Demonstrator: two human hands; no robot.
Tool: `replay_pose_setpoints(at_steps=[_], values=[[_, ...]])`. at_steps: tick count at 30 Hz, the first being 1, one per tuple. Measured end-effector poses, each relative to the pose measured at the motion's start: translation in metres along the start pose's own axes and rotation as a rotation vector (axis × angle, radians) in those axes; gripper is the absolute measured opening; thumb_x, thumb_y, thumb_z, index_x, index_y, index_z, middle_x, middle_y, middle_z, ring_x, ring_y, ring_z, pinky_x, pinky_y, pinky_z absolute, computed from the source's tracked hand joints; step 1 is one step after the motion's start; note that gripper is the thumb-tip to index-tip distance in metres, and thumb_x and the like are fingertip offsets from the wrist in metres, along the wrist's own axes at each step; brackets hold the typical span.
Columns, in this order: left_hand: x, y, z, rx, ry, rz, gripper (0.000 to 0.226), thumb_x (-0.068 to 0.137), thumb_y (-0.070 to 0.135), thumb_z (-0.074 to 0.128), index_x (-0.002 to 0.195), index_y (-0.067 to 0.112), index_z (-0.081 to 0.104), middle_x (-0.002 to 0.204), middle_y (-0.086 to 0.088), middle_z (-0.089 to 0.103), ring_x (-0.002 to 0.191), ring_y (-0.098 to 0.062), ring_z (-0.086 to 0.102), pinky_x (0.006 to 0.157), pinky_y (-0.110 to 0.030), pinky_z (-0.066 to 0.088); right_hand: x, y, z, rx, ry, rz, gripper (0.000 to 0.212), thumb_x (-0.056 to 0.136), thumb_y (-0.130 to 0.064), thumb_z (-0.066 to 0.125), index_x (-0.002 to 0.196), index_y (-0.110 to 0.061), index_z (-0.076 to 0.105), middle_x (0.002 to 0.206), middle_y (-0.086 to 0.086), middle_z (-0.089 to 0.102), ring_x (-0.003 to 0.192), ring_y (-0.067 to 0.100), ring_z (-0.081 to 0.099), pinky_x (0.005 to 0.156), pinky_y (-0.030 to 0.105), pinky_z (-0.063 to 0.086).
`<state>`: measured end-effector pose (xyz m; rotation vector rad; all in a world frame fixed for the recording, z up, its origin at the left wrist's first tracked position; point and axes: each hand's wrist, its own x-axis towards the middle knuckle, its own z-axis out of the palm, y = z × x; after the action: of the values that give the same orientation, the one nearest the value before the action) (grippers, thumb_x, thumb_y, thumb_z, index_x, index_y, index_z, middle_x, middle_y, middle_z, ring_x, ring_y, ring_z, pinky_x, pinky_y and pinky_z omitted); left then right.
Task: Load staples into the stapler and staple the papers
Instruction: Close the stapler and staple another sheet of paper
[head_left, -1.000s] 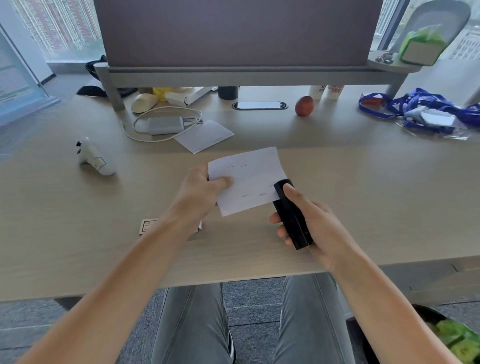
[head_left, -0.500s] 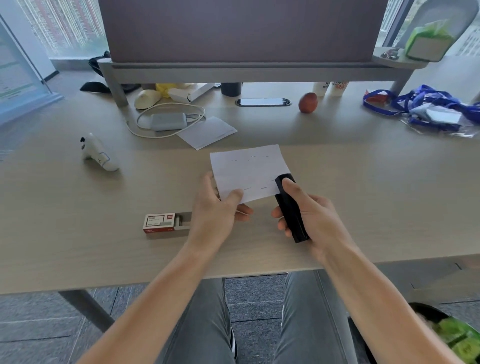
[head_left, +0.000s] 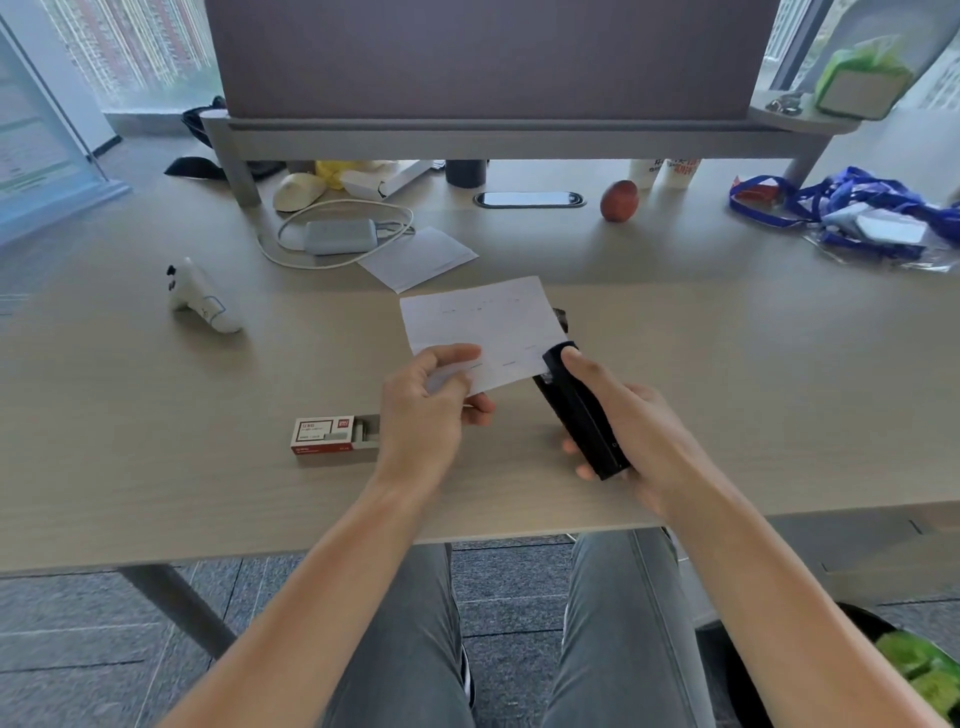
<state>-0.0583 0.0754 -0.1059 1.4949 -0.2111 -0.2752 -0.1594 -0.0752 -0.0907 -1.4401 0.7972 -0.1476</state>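
Note:
My left hand (head_left: 428, 408) pinches the near left edge of the white papers (head_left: 480, 330), holding them above the desk. My right hand (head_left: 631, 434) grips a black stapler (head_left: 582, 415), thumb pressed on its front end. The papers' lower right corner sits in the stapler's mouth. A red-and-white staple box (head_left: 324, 434) lies on the desk just left of my left hand, its drawer slid partly out.
Another white sheet (head_left: 418, 257), a grey charger with cable (head_left: 340, 236) and a white controller (head_left: 202, 299) lie farther back on the wooden desk (head_left: 156, 415). A red fruit (head_left: 618, 200) and blue lanyards (head_left: 857, 208) sit at the back right, under a monitor shelf (head_left: 493, 135).
My left hand slid down along the papers' left edge toward the near corner, uncovering the staple box. The stapler stays clamped at the papers' lower right corner.

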Motion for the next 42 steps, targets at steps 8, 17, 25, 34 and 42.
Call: replay_pose_setpoints(at_steps=[8,17,25,34,42], values=[[0.013,0.002,-0.017,-0.109,0.068,-0.058,0.027,0.093,-0.007,0.050,0.106,0.005,0.071,0.087,-0.006,0.069,0.060,-0.018,0.063,0.055,-0.025,0.054,0.019,0.001,-0.010,-0.814,0.121,-0.318,0.022,0.077,-0.029,0.077,0.097,-0.030,0.066,0.090,-0.006,0.068,0.074,0.019,0.063,0.062,0.031,0.049],[0.014,0.015,-0.023,-0.139,-0.005,-0.100,0.025,0.090,-0.004,0.056,0.099,0.009,0.075,0.099,-0.011,0.072,0.063,-0.020,0.064,0.058,-0.029,0.055,0.034,-0.001,-0.001,-0.802,0.081,-0.542,0.079,0.080,-0.032,0.082,0.148,-0.034,0.043,0.117,-0.013,0.064,0.113,0.013,0.060,0.092,0.028,0.046],[0.009,0.025,-0.011,-0.087,-0.128,-0.092,0.022,0.092,-0.001,0.056,0.106,0.008,0.069,0.088,-0.010,0.070,0.065,-0.020,0.066,0.060,-0.035,0.053,0.026,0.000,-0.020,-0.605,0.221,-0.993,0.021,0.088,-0.015,0.080,0.108,-0.022,0.079,0.122,-0.004,0.062,0.111,0.002,0.060,0.092,0.026,0.049],[-0.015,0.042,0.017,-0.022,-0.152,0.180,0.018,0.098,0.021,0.059,0.091,0.006,0.067,0.070,-0.011,0.055,0.060,-0.024,0.044,0.052,-0.031,0.036,-0.012,-0.017,-0.053,-0.148,0.250,-0.816,0.014,0.094,-0.019,0.074,0.081,-0.023,0.075,0.059,-0.009,0.056,0.054,0.008,0.043,0.055,0.025,0.036],[-0.043,0.042,0.053,0.068,-0.273,0.184,0.023,0.098,0.016,0.060,0.077,0.008,0.065,0.052,0.007,0.046,0.051,-0.014,0.037,0.054,-0.027,0.031,-0.051,-0.006,-0.103,0.158,0.204,-0.491,0.009,0.091,-0.024,0.075,0.089,-0.018,0.082,0.069,0.004,0.058,0.068,0.024,0.039,0.067,0.034,0.032]])
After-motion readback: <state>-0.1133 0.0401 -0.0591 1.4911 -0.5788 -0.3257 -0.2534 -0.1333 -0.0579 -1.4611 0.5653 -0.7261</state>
